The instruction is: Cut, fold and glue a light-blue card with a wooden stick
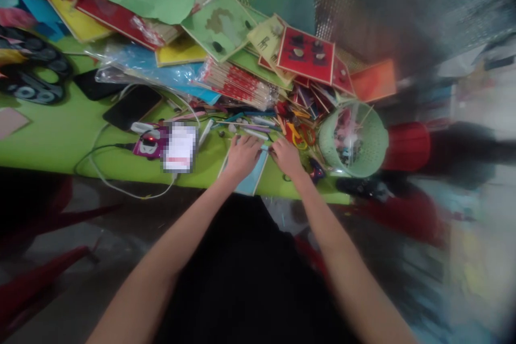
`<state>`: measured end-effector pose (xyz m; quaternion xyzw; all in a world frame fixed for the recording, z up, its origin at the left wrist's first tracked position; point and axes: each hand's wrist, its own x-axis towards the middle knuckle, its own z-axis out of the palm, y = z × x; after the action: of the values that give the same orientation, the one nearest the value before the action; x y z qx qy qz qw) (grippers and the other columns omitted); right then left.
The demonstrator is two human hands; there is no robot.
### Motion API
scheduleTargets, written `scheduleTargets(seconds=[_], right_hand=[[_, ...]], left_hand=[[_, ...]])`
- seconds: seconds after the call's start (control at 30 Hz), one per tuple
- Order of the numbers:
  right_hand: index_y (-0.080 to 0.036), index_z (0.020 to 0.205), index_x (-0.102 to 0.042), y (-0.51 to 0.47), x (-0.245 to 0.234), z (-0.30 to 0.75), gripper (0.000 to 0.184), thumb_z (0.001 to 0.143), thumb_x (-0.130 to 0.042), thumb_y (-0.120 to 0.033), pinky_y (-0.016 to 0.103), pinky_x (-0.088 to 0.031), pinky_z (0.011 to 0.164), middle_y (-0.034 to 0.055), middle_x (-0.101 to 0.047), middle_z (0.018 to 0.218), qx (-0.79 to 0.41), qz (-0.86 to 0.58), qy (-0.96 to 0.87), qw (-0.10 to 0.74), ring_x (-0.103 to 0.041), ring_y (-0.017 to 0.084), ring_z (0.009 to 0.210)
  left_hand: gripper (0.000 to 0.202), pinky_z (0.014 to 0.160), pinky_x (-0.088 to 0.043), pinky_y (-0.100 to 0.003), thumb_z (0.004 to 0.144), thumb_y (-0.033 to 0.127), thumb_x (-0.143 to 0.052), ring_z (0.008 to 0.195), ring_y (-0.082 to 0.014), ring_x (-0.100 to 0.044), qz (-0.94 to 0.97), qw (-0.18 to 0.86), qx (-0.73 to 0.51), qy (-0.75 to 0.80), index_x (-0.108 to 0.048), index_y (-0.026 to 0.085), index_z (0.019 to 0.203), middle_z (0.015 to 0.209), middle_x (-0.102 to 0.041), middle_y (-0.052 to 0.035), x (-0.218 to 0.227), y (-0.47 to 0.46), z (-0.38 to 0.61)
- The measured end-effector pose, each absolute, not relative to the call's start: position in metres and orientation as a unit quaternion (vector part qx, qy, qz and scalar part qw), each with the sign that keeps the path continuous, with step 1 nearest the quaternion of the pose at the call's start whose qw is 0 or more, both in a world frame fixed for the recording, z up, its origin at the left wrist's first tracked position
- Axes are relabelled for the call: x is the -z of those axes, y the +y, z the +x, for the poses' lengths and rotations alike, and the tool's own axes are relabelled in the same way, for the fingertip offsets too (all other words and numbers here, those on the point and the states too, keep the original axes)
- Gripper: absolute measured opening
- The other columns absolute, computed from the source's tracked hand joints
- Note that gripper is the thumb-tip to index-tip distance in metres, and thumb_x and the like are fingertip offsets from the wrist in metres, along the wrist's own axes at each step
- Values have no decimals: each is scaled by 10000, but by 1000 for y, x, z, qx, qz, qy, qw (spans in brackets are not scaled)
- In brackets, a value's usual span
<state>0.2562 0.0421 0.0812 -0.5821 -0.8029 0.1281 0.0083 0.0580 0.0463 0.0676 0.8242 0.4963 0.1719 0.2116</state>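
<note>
A light blue card point(252, 176) with a pale border lies at the table's near edge, in front of my body. My left hand point(243, 153) rests on its upper part, palm down, fingers stretched out. Close by on the right, my right hand point(285, 153) has its fingers curled together at the card's upper right side. Whatever those fingers hold is too small to make out. Just beyond the hands lie pens point(256, 133) and other small loose items. Yellow-handled scissors point(297, 137) lie right of my right hand.
A pale green basket point(365, 142) of scraps stands right. Coloured cards, including a red one point(307, 55), and bagged sticks point(237, 83) pile at the back. On the left are a black phone point(133, 107), a purple power socket point(150, 142), a blurred-out screen point(179, 147) and a white cable point(139, 196).
</note>
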Motion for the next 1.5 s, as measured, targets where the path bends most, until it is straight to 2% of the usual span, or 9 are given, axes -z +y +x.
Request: scheduleTargets(seconds=[0.2, 0.5, 0.67, 0.77, 0.83, 0.93, 1.03, 1.17, 1.5], right_hand=[[-203, 999, -669, 40, -91, 248, 164, 1042, -527, -273, 385, -470, 848, 109, -677, 1023, -117, -557, -822, 7, -601, 269, 970], [-192, 1009, -672, 43, -93, 248, 143, 1030, -555, -271, 402, -465, 875, 116, -664, 1037, -161, -544, -824, 12, -586, 273, 984], [-210, 1038, -688, 59, -89, 266, 223, 1052, -504, -336, 365, -497, 908, 86, -681, 1052, -247, -564, -779, 115, -619, 238, 1011], [-202, 1138, -683, 84, -82, 296, 261, 1038, -478, -328, 407, -479, 1027, 113, -676, 1165, -197, -636, -728, 165, -613, 257, 1122], [-185, 1233, -659, 102, -75, 318, 300, 990, -528, -303, 466, -433, 1105, 152, -644, 1279, -125, -697, -691, 141, -572, 301, 1231], [-150, 1422, -547, 127, -64, 342, 578, 884, -675, -317, 533, -382, 1148, 204, -506, 1495, -67, -741, -665, 63, -489, 379, 1349], [-144, 1491, -472, 142, -57, 348, 756, 834, -744, -403, 573, -373, 1135, 232, -460, 1516, -45, -750, -660, 4, -480, 423, 1343], [-142, 1498, -440, 147, -54, 342, 838, 816, -752, -516, 587, -395, 1085, 245, -518, 1406, -27, -749, -662, -33, -515, 435, 1276], [-112, 1436, -439, 140, -54, 332, 778, 765, -762, -338, 517, -357, 1104, 235, -548, 1368, 5, -717, -691, -90, -514, 379, 1237]], left_hand=[[236, 1064, -377, -519, 1018, 241, -489, 1033, -284, -648, 837, 208, -160, 480, -714, 242, 943, 956, -757, -75, -67, 47, 63], [154, 906, -391, -437, 968, 243, -573, 991, -286, -678, 823, 267, -151, 478, -710, 211, 906, 963, -755, -94, -62, 53, 62], [155, 846, -407, -382, 945, 209, -572, 982, -261, -687, 785, 306, -173, 511, -724, 224, 921, 991, -765, -69, -60, 53, 57], [173, 828, -421, -355, 937, 206, -566, 966, -249, -684, 752, 331, -195, 536, -738, 228, 934, 1002, -766, -63, -59, 53, 52], [180, 803, -428, -338, 938, 219, -565, 938, -241, -682, 732, 346, -208, 549, -745, 224, 935, 988, -764, -62, -60, 52, 48], [187, 758, -429, -320, 940, 251, -565, 870, -226, -667, 704, 370, -231, 560, -747, 217, 913, 942, -755, -57, -62, 51, 43], [184, 730, -422, -308, 926, 280, -577, 842, -218, -653, 668, 402, -250, 574, -744, 212, 889, 919, -749, -58, -65, 49, 40], [185, 698, -404, -296, 901, 310, -581, 797, -200, -638, 607, 450, -264, 599, -737, 214, 877, 908, -748, -48, -70, 48, 37], [170, 669, -383, -278, 846, 322, -600, 715, -165, -600, 505, 519, -304, 618, -717, 199, 835, 807, -721, -14, -69, 47, 37]])
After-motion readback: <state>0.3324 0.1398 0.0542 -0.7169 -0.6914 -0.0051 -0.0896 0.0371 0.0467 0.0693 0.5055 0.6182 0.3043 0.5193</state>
